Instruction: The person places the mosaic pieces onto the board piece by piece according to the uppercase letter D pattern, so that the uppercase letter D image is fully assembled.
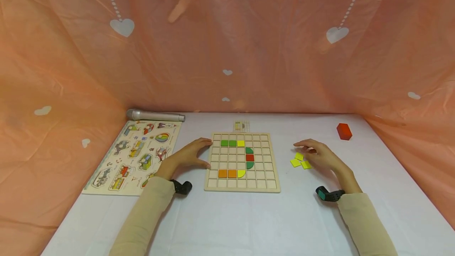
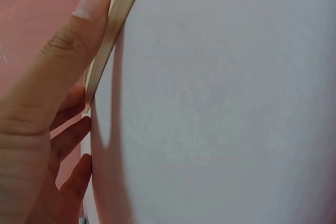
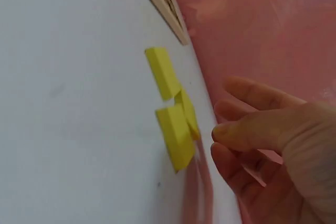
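Note:
My left hand (image 1: 188,155) rests at the left edge of a wooden grid board (image 1: 220,186), its thumb (image 2: 86,14) and fingertips spread along the rim. Set in the board's squares are green, yellow, orange and red tiles, some with rounded corners, forming a curved line. To the right of the board, my right hand (image 1: 320,155) hovers over three yellow square tiles (image 1: 295,163) on the table. Its fingers bend loosely and hold nothing. In the right wrist view the yellow tiles (image 3: 176,137) lie close together, just beyond the fingertips.
A small pattern card (image 1: 241,126) lies behind the board. At the left is a picture puzzle board (image 1: 136,159), partly behind my left forearm, with a silver microphone (image 1: 156,115) at its back edge. A red block (image 1: 344,131) stands at the back right.

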`<state>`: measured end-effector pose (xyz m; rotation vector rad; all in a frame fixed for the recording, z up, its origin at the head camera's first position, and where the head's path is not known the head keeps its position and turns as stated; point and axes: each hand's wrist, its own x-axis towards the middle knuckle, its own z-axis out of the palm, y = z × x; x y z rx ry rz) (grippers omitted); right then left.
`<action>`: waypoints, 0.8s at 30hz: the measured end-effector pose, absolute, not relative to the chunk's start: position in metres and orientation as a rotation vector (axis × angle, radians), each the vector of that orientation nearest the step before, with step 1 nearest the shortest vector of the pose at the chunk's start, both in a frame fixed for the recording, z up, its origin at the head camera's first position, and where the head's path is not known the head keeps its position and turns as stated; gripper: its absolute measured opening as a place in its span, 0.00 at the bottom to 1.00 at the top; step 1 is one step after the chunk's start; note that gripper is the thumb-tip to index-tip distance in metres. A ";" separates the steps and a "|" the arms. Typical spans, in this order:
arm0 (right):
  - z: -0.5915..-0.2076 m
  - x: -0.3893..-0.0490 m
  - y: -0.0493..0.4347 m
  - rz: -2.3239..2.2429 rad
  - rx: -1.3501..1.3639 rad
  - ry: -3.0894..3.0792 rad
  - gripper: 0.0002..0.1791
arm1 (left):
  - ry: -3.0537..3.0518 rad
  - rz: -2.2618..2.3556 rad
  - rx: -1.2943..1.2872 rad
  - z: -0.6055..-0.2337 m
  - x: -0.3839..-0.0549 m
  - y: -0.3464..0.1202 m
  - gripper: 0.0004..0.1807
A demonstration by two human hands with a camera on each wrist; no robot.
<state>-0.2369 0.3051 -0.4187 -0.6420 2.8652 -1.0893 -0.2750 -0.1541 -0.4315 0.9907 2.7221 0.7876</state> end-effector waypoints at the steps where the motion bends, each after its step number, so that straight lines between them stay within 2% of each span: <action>1: -0.420 -0.237 0.307 -1.078 -0.650 2.844 0.21 | 2.720 0.790 0.989 -0.431 -0.275 -0.154 0.47; 5: -0.426 -0.237 0.313 -1.103 -0.718 2.753 0.23 | 2.715 0.799 0.987 -0.431 -0.275 -0.154 0.47; 11: -0.430 -0.238 0.314 -1.111 -0.778 2.707 0.19 | 2.727 0.777 1.004 -0.432 -0.275 -0.155 0.47; 18: -0.430 -0.240 0.312 -1.077 -0.632 2.741 0.14 | 2.721 0.784 0.987 -0.431 -0.275 -0.154 0.48; 24: -0.429 -0.240 0.303 -1.016 -0.521 2.858 0.15 | 2.714 0.787 0.980 -0.429 -0.274 -0.154 0.47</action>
